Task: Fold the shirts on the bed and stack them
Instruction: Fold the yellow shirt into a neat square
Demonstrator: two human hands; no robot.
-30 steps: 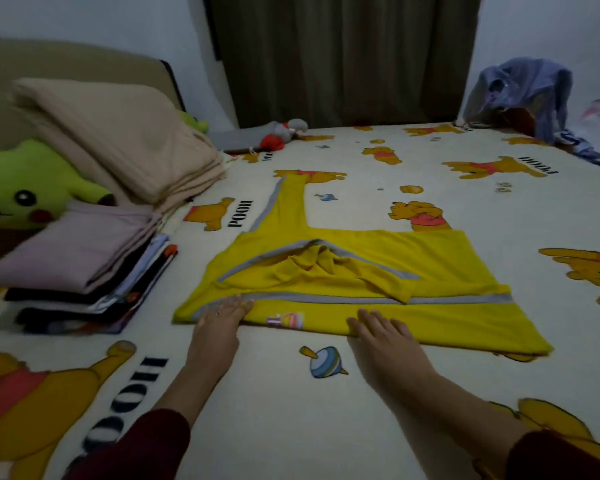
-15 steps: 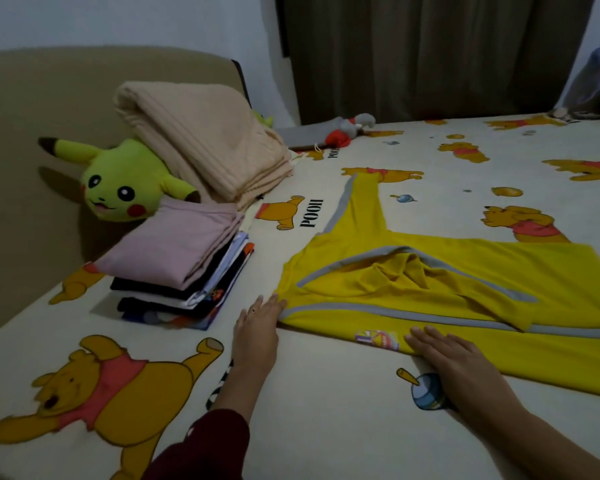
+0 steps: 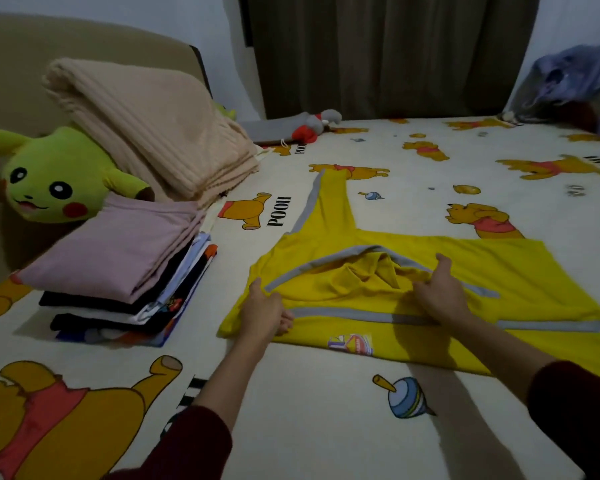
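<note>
Both hands grip a yellow shirt (image 3: 447,268) on the bed (image 3: 309,427).
Left hand (image 3: 264,313) pinches its left edge, right hand (image 3: 437,292) its gathered middle; folded stack (image 3: 118,271) lies left, dark curtain (image 3: 388,53) behind.

A green plush toy (image 3: 54,180) is leaning against the tan headboard (image 3: 21,64), its face turned outward. Just beside the plush toy, a folded beige blanket (image 3: 153,133) is resting partly over its back. Well beyond the plush toy, a small grey and red stuffed toy (image 3: 314,124) is lying below the dark curtain (image 3: 388,53). Far across from the plush toy, a bluish heap of cloth (image 3: 572,84) is sitting against the wall.
</note>
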